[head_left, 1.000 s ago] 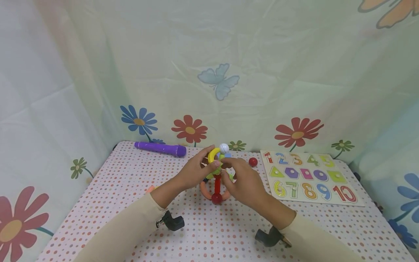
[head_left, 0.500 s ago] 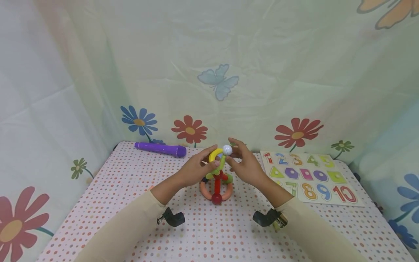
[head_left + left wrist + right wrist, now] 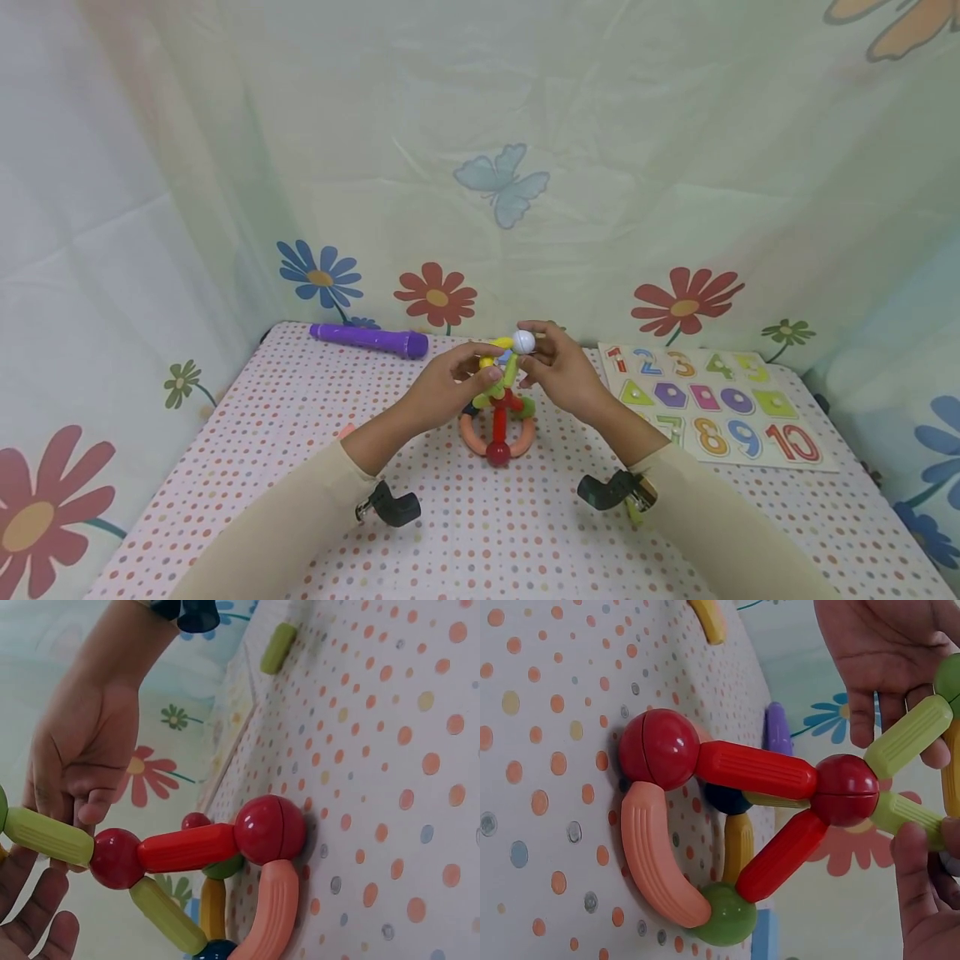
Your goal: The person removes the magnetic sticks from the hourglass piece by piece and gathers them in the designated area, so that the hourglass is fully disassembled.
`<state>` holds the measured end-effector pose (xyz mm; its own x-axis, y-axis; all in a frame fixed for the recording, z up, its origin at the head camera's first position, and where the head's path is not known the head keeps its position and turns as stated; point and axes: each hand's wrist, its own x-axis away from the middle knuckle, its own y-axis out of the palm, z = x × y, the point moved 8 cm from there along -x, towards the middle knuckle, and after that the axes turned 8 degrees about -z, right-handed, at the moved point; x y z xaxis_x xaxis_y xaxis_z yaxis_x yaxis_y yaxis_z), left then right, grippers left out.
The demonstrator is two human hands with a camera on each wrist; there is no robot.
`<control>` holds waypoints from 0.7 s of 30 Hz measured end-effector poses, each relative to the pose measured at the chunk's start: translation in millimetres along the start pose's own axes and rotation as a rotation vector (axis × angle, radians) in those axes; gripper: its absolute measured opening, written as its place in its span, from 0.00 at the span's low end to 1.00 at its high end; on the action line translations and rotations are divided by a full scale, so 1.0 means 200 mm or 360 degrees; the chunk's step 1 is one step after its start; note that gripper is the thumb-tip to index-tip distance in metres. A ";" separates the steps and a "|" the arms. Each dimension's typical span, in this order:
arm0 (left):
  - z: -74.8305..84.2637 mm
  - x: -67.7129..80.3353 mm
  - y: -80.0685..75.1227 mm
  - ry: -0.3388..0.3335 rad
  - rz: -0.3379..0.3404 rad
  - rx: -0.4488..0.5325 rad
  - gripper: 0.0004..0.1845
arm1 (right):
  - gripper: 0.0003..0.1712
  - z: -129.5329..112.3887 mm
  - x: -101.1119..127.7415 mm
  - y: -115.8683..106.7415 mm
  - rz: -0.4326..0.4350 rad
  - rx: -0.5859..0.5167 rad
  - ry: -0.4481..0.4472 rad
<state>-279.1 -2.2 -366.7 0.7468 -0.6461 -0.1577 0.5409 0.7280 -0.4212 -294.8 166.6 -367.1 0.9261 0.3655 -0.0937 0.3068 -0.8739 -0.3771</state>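
A magnetic ball-and-rod model stands mid-table in the head view. Salmon curved rods (image 3: 660, 855) form its base, with a red ball (image 3: 498, 453) at the front and red rods (image 3: 757, 769) rising to another red ball (image 3: 845, 790). Two light green rods (image 3: 909, 737) branch upward from there. My left hand (image 3: 442, 387) holds the upper part, thumb at a green rod and index finger across the yellow curved rod (image 3: 501, 342). My right hand (image 3: 566, 375) pinches around the white ball (image 3: 523, 342) at the top, by the other green rod's end. Fingers hide part of the joints.
A purple toy microphone (image 3: 367, 339) lies at the back left. On the right is a number-and-shape puzzle board (image 3: 723, 404). A loose green rod (image 3: 278, 649) lies near my right forearm, and a yellow piece (image 3: 709, 619) near my left. Floral cloth (image 3: 495, 267) hangs behind.
My right hand has shifted from the model's middle up to the white ball, which moved slightly right. My left index finger now crosses the yellow rod. The loose red ball behind is hidden in the head view.
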 end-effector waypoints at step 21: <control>0.00 0.00 0.02 0.0059 -0.0042 0.0208 0.31 | 0.29 0.03 0.00 -0.02 0.0098 -0.0136 0.0045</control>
<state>-276.3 0.4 -368.8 0.7181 -0.6718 -0.1817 0.6079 0.7326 -0.3064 -297.0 172.2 -370.9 0.9491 0.3025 -0.0880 0.2658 -0.9189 -0.2916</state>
